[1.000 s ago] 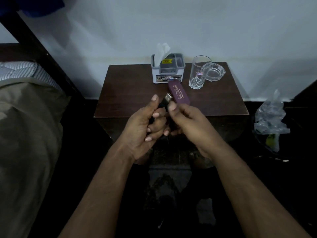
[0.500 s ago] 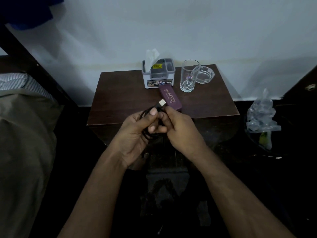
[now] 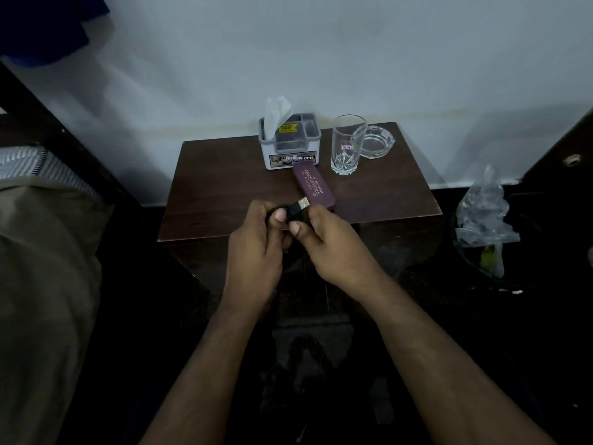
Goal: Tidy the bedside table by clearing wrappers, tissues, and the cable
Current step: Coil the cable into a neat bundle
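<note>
Black cable is bunched between both hands just over the front edge of the surface, so neither hand needs to reach for it. On the left, the left hand is curled around a dark loop of it, thumb pressed on top and fingers folded under. To its right, the right hand pinches the cable just behind the metal plug, thumb over forefinger; the plug's long axis runs up and to the right, away from the person, toward the purple spectacle case lying near the front edge. How much cable hangs below the hands is hidden in the dark. Further right, toward the back right corner, stand a glass tumbler and a glass ashtray. Off the surface to the right, a clear plastic bag sits in a dark bin, probably where the rubbish goes.
</note>
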### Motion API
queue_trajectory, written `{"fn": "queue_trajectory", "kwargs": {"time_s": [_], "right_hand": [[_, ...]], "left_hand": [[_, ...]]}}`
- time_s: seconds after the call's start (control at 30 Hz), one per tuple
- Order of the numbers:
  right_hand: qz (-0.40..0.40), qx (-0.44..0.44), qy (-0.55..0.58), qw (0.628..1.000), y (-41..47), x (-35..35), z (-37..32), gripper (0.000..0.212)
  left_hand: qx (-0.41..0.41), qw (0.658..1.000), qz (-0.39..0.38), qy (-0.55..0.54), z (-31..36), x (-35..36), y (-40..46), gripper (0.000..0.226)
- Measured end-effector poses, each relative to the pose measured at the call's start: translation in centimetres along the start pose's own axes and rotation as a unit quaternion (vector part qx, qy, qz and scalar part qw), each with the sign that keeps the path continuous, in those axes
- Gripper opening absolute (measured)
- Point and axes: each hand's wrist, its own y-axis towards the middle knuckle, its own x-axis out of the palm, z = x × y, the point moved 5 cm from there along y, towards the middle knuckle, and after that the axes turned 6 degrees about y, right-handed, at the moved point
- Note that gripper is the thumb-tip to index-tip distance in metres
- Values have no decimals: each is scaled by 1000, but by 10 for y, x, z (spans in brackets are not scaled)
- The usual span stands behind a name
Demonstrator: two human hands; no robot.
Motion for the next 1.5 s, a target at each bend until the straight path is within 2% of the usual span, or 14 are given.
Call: {"fn": "queue_trajectory", "kwargs": {"time_s": [0.13, 0.27, 0.5, 0.53, 0.63, 0.73, 0.87, 0.97, 1.03, 1.1, 1.2, 1.3, 1.4, 1.5], "right_hand": [[-58, 70, 229, 969, -4, 2, 9, 11], [-71, 122, 293, 946, -5, 0, 10, 17], [-82, 172, 422, 886, -7, 4, 7, 16], [-69, 166, 417, 891, -6, 3, 8, 16], [-16, 136, 280, 950, -3, -3, 12, 27], [6, 132, 219, 967, -4, -2, 13, 27], [13, 194, 273, 942, -5, 4, 16, 25], [3, 225, 356, 907, -4, 7, 15, 22], [-12, 230, 430, 873, -5, 5, 10, 20], [-46, 197, 458, 865, -8, 4, 2, 19], [-73, 106, 354, 926, -9, 5, -3, 33], [-1, 16, 126, 992, -4, 5, 0, 29], [70, -17, 28, 997, -3, 0, -1, 12], [91, -35, -38, 995, -2, -1, 0, 10]], "left_hand": [[5, 999, 0, 37, 0, 3, 0, 24], [-3, 999, 21, 45, 2, 3, 1, 23], [-73, 986, -22, -150, -2, 6, 3, 26], [-82, 982, -23, -169, -2, 6, 4, 24], [-100, 977, -34, -185, -2, 9, 4, 22], [-132, 980, -40, -143, -6, 15, 3, 24], [-184, 975, -18, -123, -14, 16, 2, 28], [-219, 956, -35, -191, -8, 18, -1, 31], [-228, 944, -44, -233, -5, 18, -2, 28], [-213, 954, -28, -209, -10, 15, 0, 28], [-154, 984, 8, -93, -15, 6, 3, 26], [-121, 992, 12, -17, -5, 3, 1, 20], [-108, 994, 7, 7, 0, 3, 0, 17], [-94, 995, 3, 34, 0, 2, 0, 19]]}}
